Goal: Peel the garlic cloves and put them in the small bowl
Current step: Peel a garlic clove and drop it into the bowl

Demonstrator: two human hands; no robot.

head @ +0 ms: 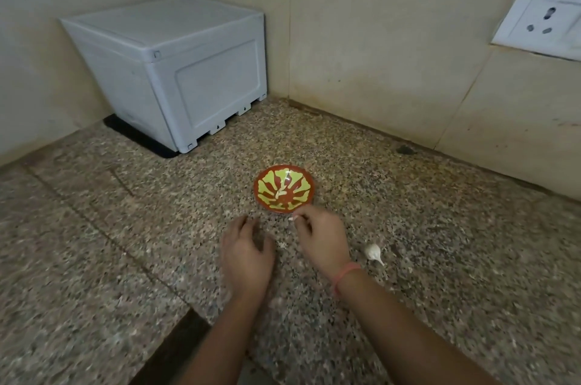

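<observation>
**A:** Where is our garlic just now?

**B:** One unpeeled white garlic piece with a papery tail (pixel 373 252) lies on the speckled granite desk (pixel 440 259), just right of our right hand (pixel 320 237). That hand's fingertips are pinched on a small pale piece (pixel 292 218) at the near rim of the small red bowl with the yellow-green pattern (pixel 303 180). Whether it is clove or skin, we cannot tell.

**A:** And our left hand (pixel 246 249)?

**B:** It hovers beside the right, fingers loosely curled, holding nothing.

**A:** How will the garlic handle?

**B:** We judge it light and firm inside, with dry, brittle skin, and slippery once bare. We'd pinch the plump body and start the skin at the tail end with a nail.

**A:** Anything in our way?

**B:** The shallow bowl looks light, so a nudge might skid it. A pale scrap (pixel 281 244) lies between our hands. The white plastic box (pixel 176 70) in the corner and the white wall socket (pixel 547 20) are well apart from us.
</observation>
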